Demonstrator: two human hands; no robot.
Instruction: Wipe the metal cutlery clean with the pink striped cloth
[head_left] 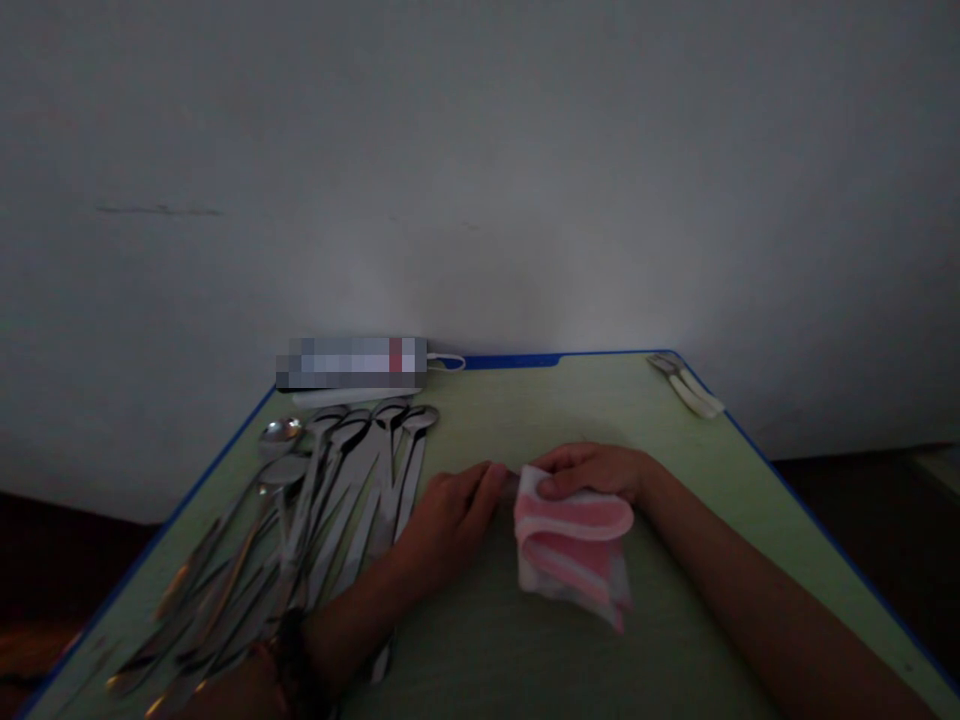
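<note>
My right hand [589, 470] is closed on a folded pink and white cloth [574, 550], whose loose folds hang toward me. From the cloth's left edge a short bit of a thin grey utensil [511, 480] shows. My left hand [459, 510] pinches this utensil at its other side; fingers and cloth hide most of it, so its kind cannot be told. Left of my left hand lies a spread of metal spoons [351, 432] and other long-handled cutlery, some with gold-coloured handles. My left forearm passes over part of that spread.
Two or so utensils with cream handles [694, 393] lie at the table's far right corner. A blurred-out box [352, 363] with a white cord loop stands at the back left. The pale green table [510, 410] has a blue edge and meets a grey wall [480, 200].
</note>
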